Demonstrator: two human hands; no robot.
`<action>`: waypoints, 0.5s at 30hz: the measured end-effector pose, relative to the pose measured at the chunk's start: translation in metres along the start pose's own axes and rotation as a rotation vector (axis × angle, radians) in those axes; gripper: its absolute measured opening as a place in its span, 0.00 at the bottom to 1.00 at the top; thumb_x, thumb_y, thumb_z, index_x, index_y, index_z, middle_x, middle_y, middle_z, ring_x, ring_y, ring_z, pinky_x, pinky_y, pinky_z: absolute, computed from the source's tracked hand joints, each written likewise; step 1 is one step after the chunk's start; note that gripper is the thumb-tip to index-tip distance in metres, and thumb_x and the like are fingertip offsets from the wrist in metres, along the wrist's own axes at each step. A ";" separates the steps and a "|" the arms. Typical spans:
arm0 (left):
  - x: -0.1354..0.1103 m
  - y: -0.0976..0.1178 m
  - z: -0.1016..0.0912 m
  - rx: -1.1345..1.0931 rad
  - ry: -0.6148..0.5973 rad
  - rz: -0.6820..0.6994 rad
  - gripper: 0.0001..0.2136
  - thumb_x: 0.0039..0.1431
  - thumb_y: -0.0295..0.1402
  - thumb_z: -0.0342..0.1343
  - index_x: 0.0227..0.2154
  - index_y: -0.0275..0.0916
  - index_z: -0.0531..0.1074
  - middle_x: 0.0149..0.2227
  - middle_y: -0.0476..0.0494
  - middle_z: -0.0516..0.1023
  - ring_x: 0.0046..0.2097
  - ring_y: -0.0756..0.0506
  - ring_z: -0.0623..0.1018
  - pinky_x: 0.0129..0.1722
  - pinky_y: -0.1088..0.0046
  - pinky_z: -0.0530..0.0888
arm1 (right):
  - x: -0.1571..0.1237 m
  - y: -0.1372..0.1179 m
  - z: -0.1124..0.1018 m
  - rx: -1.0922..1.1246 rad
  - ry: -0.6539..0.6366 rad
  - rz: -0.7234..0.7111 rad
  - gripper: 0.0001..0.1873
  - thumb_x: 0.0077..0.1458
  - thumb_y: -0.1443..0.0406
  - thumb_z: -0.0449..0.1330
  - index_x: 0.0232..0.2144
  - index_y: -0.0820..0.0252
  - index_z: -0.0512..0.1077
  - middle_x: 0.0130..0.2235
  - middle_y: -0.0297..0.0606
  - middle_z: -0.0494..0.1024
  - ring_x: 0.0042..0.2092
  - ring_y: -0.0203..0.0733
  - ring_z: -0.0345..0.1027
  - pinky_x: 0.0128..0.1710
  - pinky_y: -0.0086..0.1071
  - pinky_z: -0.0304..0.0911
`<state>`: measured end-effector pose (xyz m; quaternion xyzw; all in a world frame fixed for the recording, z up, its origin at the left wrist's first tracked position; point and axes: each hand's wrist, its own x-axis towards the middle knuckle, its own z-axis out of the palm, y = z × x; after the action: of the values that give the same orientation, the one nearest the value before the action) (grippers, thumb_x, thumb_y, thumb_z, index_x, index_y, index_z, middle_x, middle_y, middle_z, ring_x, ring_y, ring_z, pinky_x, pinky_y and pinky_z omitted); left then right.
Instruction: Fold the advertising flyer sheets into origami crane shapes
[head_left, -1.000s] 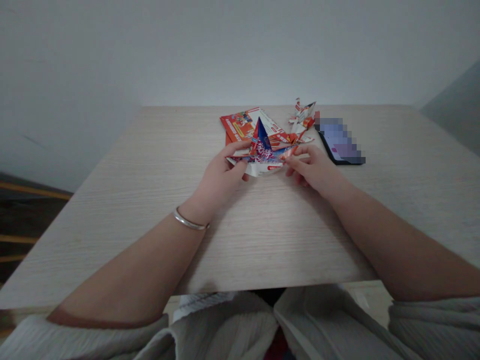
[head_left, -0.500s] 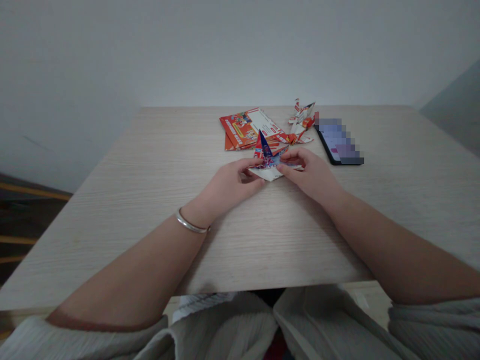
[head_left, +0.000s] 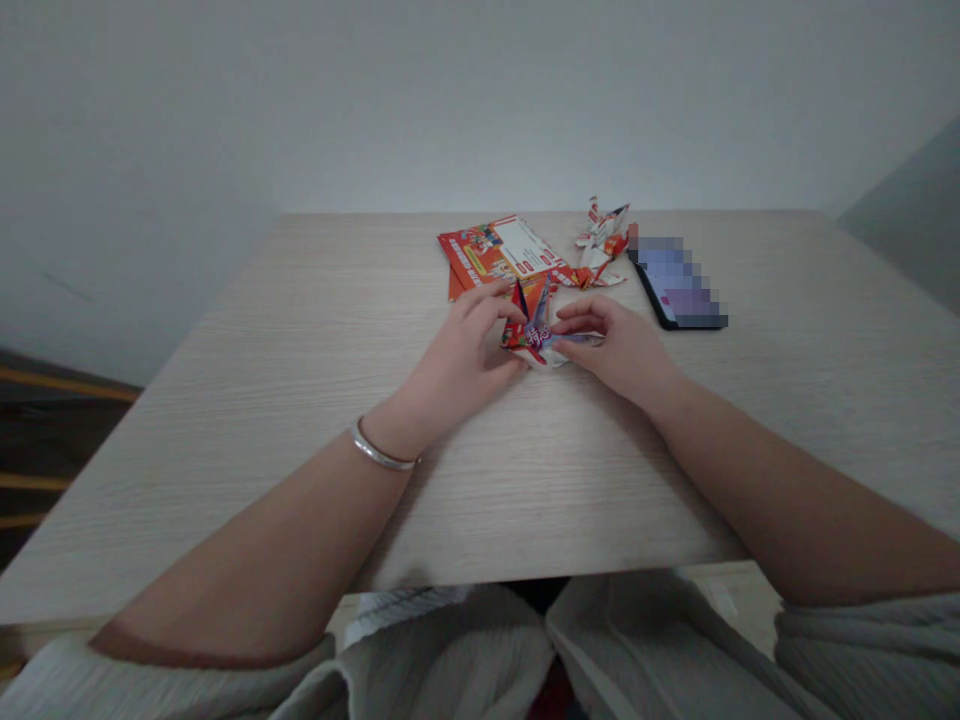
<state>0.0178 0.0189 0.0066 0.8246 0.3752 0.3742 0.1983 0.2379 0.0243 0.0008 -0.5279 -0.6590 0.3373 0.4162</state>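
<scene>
Between my hands, low over the table, is a partly folded piece of printed paper [head_left: 538,336] in red, blue and white, with pointed flaps standing up at its far side. My left hand [head_left: 480,345] has its left edge, fingers curled over the top and thumb low at the near side. On the right edge, my right hand [head_left: 611,340] pinches a flap between thumb and fingers. A silver bracelet circles my left wrist. The undersides of the paper are hidden by my fingers.
Behind the paper lies a stack of orange printed leaflets [head_left: 487,250]. A crumpled or folded red and white paper shape [head_left: 602,245] sits beside it. Farther right is a phone [head_left: 679,285] with a blurred screen. The pale wooden table [head_left: 300,400] meets a wall at its back edge.
My left fingers have lifted and now curl over the paper's left flap. The tall blue point has lowered, and more of the printed face shows. My right hand has barely moved.
</scene>
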 end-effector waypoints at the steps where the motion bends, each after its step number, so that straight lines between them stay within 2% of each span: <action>1: 0.000 0.002 0.000 -0.024 -0.001 0.013 0.19 0.57 0.30 0.64 0.51 0.42 0.70 0.59 0.37 0.71 0.65 0.37 0.68 0.67 0.53 0.66 | 0.000 0.001 0.000 0.006 -0.009 -0.002 0.15 0.47 0.69 0.69 0.38 0.55 0.73 0.40 0.37 0.83 0.43 0.45 0.79 0.49 0.45 0.73; 3: 0.000 0.006 0.000 -0.079 0.007 0.023 0.27 0.56 0.31 0.65 0.57 0.43 0.64 0.59 0.38 0.71 0.62 0.39 0.71 0.66 0.56 0.67 | 0.000 0.002 0.001 0.024 -0.031 0.014 0.15 0.46 0.69 0.69 0.38 0.55 0.73 0.39 0.36 0.83 0.43 0.44 0.79 0.49 0.44 0.74; 7: -0.001 0.008 -0.001 -0.147 -0.026 -0.045 0.39 0.53 0.30 0.67 0.65 0.45 0.55 0.68 0.36 0.63 0.66 0.38 0.69 0.67 0.58 0.66 | 0.000 0.000 0.002 0.046 -0.069 0.030 0.14 0.46 0.71 0.69 0.36 0.54 0.73 0.38 0.36 0.84 0.42 0.45 0.79 0.48 0.43 0.75; 10: -0.001 0.005 0.000 -0.158 -0.079 -0.091 0.38 0.54 0.29 0.66 0.66 0.43 0.56 0.69 0.35 0.63 0.67 0.36 0.67 0.69 0.54 0.64 | -0.001 -0.005 0.001 0.043 -0.101 0.030 0.13 0.46 0.73 0.67 0.35 0.54 0.74 0.38 0.36 0.84 0.42 0.44 0.79 0.47 0.42 0.75; 15: -0.001 0.003 0.001 -0.192 -0.076 -0.190 0.33 0.55 0.31 0.65 0.63 0.39 0.62 0.66 0.32 0.67 0.66 0.35 0.68 0.68 0.52 0.65 | 0.000 -0.005 0.001 0.089 -0.102 0.068 0.14 0.45 0.69 0.70 0.36 0.55 0.75 0.41 0.37 0.84 0.43 0.44 0.79 0.45 0.40 0.75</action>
<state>0.0197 0.0166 0.0069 0.7760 0.4062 0.3566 0.3250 0.2348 0.0234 0.0048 -0.5130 -0.6456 0.4066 0.3935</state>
